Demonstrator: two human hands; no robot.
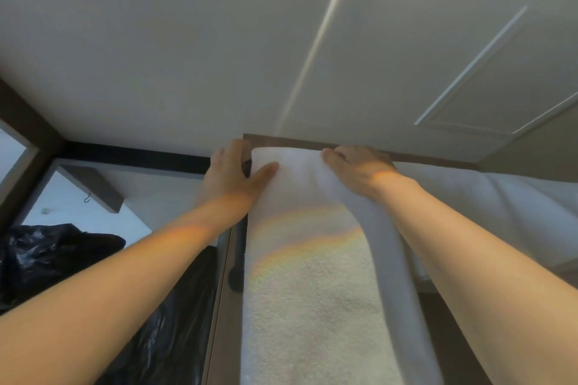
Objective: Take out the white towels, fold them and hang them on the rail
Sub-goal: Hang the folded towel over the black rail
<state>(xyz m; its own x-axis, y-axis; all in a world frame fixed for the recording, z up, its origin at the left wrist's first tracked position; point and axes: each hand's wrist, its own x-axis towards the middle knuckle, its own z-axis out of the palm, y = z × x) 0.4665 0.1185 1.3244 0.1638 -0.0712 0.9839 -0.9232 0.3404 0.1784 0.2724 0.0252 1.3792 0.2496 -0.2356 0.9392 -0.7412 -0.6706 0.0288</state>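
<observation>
- Hanging down the pale wall (156,56) below a brown ledge (297,139), the white towel (312,284) has a dark rail (238,244) at its left edge.
- Left grip (237,170) pinches the towel's top corner, and right grip (356,166) lies flat, fingers straight, on its top.
- A second towel (516,197) is just right of it, and a black bag (47,256) is lower left.

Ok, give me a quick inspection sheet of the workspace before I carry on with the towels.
Surface: brown ledge against the wall.
Job's things: white towel hangs down below it; second white towel to its right; dark bar, perhaps the rail, at the towel's left edge.
Clutter: black plastic bag, lower left.
Hands: left hand grips the towel's top left edge; right hand lies over its top, grip unclear.
Cables: nothing seen.
Surroundings: panelled door, upper right.
</observation>
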